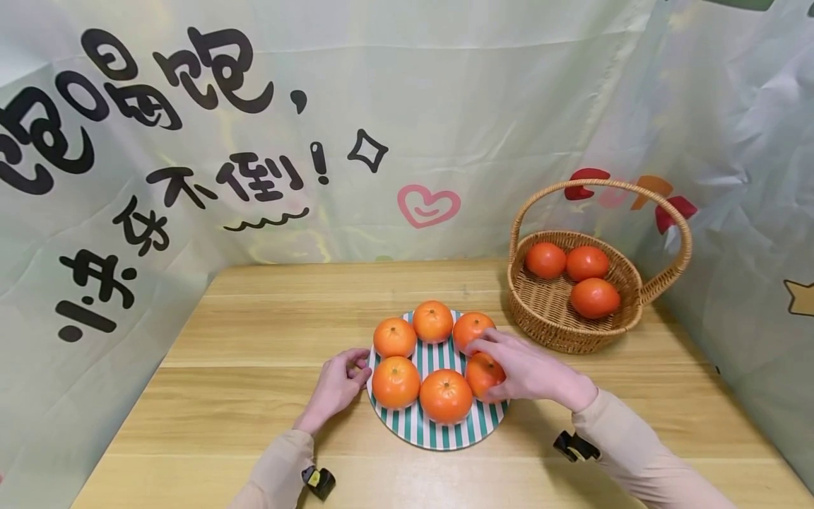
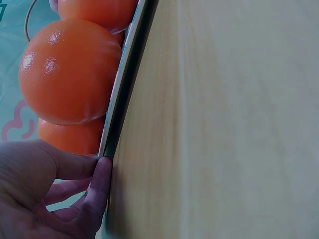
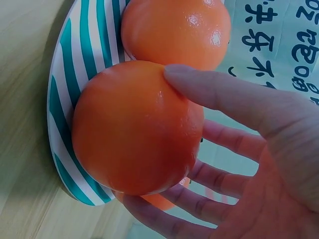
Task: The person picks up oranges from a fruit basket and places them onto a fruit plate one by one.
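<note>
Under the right hand (image 1: pixel 528 371), one orange (image 1: pixel 481 373) sits half hidden.

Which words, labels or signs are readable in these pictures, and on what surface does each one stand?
"跑骂跑," stands in black brush letters on the backdrop cloth; the middle character is uncertain.
"不倒!" with a small diamond sign stands in the row below, on the same cloth.
"快来" runs down the cloth's lower left; the second character is uncertain.
A pink smiling heart is drawn there, without text.
The oranges, striped plate and basket bear no text.
</note>
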Available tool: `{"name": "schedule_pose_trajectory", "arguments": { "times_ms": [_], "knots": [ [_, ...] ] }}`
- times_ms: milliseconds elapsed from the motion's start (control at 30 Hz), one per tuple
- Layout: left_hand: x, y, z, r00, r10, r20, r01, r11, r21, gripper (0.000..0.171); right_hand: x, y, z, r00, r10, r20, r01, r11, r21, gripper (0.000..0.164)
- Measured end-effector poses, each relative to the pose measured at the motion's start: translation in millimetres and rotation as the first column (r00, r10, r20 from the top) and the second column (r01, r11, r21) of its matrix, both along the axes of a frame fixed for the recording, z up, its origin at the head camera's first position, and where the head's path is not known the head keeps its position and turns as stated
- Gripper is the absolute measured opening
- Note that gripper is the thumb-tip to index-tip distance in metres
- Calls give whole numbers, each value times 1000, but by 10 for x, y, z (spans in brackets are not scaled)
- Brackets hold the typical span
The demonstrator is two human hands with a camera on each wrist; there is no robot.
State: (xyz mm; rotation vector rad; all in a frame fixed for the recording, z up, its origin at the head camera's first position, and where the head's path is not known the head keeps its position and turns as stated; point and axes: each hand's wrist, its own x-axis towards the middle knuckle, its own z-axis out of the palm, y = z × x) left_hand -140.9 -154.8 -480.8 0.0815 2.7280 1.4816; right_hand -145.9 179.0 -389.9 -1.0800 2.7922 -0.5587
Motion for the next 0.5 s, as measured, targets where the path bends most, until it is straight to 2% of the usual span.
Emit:
{"name": "schedule_pose_trajectory", "arguments": {
  "times_ms": [333,500],
  "knots": [
    [8,0,17,1000,-5,-10,5,1000,-5,34,0,15,17,1000,-3,2,3,1000,-5,57],
    [3,4,12,1000,2,1,-2,1000,-4,34,-36,93,96,999,-54,-1,54,998,-22,49]
  ]
}}
